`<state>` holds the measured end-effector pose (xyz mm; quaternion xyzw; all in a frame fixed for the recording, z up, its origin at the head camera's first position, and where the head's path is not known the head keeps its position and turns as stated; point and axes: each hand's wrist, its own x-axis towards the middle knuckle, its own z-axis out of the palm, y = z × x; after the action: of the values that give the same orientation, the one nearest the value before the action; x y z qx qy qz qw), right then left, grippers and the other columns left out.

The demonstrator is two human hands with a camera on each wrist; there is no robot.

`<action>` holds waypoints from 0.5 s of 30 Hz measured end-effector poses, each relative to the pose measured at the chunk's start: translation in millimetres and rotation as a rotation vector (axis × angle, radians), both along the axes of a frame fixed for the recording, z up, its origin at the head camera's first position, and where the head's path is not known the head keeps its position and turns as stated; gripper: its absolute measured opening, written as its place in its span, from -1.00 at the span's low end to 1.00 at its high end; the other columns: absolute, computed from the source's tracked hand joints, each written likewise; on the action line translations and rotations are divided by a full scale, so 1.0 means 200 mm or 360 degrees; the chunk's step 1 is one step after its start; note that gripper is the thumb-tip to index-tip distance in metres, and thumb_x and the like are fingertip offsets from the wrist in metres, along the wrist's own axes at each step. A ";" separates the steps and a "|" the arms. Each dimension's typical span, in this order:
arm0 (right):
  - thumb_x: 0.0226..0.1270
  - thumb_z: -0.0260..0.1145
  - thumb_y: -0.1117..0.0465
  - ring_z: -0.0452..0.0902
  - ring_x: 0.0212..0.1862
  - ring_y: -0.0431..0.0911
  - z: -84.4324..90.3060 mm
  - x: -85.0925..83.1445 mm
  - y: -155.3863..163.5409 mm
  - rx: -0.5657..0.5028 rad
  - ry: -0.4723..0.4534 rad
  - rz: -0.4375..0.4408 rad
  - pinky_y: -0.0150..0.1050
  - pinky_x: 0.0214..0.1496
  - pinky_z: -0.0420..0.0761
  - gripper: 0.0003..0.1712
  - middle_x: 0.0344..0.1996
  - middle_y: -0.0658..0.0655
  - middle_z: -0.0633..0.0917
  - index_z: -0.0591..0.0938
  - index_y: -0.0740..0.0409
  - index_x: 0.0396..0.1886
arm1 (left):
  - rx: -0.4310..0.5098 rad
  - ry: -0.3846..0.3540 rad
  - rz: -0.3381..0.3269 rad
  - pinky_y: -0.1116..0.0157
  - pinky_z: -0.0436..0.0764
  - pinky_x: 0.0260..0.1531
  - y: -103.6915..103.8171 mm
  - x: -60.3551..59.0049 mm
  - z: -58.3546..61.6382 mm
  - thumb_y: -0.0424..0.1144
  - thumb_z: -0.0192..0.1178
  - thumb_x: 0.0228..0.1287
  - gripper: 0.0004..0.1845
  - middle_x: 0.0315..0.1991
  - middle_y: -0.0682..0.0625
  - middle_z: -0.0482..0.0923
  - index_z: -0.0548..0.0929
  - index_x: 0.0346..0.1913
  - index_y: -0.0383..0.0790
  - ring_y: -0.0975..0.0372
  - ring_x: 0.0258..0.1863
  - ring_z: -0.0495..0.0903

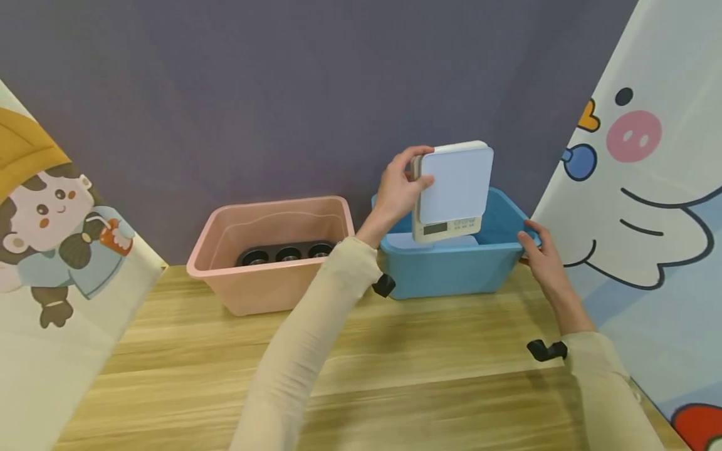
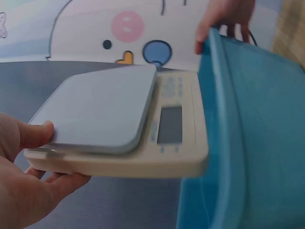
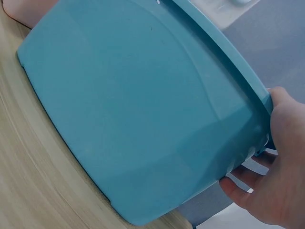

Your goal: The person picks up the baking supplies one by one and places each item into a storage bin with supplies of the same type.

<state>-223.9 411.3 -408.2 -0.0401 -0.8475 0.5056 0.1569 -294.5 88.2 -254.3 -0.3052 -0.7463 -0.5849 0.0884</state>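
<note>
A kitchen scale (image 1: pixel 455 188) with a pale flat platform and a cream body is held upright over the blue bin (image 1: pixel 451 269). My left hand (image 1: pixel 397 188) pinches it by one side edge, thumb on the platform and fingers behind. In the left wrist view the scale's small dark display (image 2: pixel 170 125) and printed buttons show beside the platform. My right hand (image 1: pixel 540 254) grips the bin's right end at the rim, thumb on top and fingers against the outside wall. Something pale and flat (image 1: pixel 431 240) lies inside the blue bin, partly hidden by the scale.
A pink bin (image 1: pixel 265 291) stands left of the blue one, with a dark muffin tin (image 1: pixel 287 252) in it. Both bins are on a wood-grain table (image 1: pixel 395 357) against a grey backdrop (image 1: pixel 282 94). Printed cartoon panels (image 1: pixel 637 207) rise at either side.
</note>
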 end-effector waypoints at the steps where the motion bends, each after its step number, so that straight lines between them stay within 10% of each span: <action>1: 0.58 -0.11 -0.18 0.27 0.24 -0.08 0.00 0.00 0.00 -0.0003 0.0006 -0.0005 -0.47 -0.05 0.50 -0.24 0.52 0.35 0.04 -0.03 -0.06 0.61 | -0.0042 0.0016 0.0022 0.32 0.58 -0.29 0.01 -0.01 -0.02 -0.30 0.21 0.40 -0.54 0.22 -0.05 0.42 0.50 0.31 0.06 0.19 -0.18 0.56; 15: 0.59 -0.15 -0.18 0.24 0.25 -0.02 0.01 0.01 0.00 0.0031 -0.0031 -0.0002 -0.26 0.07 0.49 -0.24 0.52 0.36 0.01 -0.07 -0.02 0.62 | -0.0370 -0.0155 0.0139 0.24 0.45 -0.18 0.04 -0.12 -0.23 -0.31 0.26 0.35 -0.54 0.26 -0.08 0.44 0.53 0.28 0.04 0.15 -0.16 0.40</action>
<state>-222.1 410.7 -405.7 -0.0442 -0.8538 0.4968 0.1492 -318.5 96.2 -300.6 -0.2520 -0.8250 -0.5041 0.0414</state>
